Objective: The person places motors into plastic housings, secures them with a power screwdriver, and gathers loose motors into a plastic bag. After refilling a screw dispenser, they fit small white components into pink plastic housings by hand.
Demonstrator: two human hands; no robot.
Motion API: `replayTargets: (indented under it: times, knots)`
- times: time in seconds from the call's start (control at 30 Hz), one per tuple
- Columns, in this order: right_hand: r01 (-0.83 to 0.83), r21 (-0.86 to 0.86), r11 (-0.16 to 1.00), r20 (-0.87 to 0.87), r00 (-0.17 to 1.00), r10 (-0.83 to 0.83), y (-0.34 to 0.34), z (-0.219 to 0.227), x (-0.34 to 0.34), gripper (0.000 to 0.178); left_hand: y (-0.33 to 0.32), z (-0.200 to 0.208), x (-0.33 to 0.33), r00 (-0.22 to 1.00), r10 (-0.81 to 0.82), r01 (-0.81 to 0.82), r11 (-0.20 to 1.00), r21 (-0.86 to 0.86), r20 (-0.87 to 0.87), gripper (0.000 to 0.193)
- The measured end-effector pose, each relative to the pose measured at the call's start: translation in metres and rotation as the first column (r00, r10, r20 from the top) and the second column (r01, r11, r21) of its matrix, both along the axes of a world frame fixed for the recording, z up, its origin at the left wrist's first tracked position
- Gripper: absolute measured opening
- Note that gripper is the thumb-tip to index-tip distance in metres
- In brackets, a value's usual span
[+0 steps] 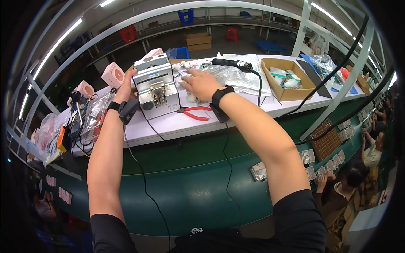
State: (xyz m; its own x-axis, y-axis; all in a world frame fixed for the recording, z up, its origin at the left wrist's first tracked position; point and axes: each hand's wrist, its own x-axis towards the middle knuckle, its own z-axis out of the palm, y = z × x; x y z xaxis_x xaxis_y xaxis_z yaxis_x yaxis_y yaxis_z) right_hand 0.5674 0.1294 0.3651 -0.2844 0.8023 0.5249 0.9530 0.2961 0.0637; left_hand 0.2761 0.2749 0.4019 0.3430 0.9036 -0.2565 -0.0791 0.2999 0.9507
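Note:
A boxy grey metal bench machine (158,84) with a small mechanism on its front stands upright on the white shelf. My left hand (125,87) grips its left side, the fingers partly hidden by the housing. To the machine's right, my right hand (202,85) reaches over small white parts and clear plastic, its fingers apart and nothing visible in them. Red-handled pliers (196,113) lie below that hand, their jaws by the machine's base. Both wrists wear black straps with dark boxes.
Behind my right hand lies a black handheld tool (233,64) with a cable. An open cardboard box (291,96) holds small parts. Pink boxes (113,74) and bagged items (96,116) stand left. A metal post (337,101) rises at right. Below runs a green conveyor belt (198,185), with people alongside.

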Motion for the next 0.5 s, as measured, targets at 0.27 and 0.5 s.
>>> replayTargets:
  times: [0.27, 0.5]
  knots:
    - [0.106, -0.191, 0.976, -0.069, 0.99, -0.121, -0.097, -0.001, -0.037, 0.031, -0.093, 0.035, 0.019, 0.892, 0.225, 0.099, 0.747, 0.657, -0.391, 0.1]
    - [0.14, 0.02, 0.99, -0.001, 0.99, -0.14, -0.097, -0.025, -0.042, 0.032, -0.131, 0.031, 0.034, 0.384, 0.711, 0.771, 0.105, 0.628, -0.59, 0.12]
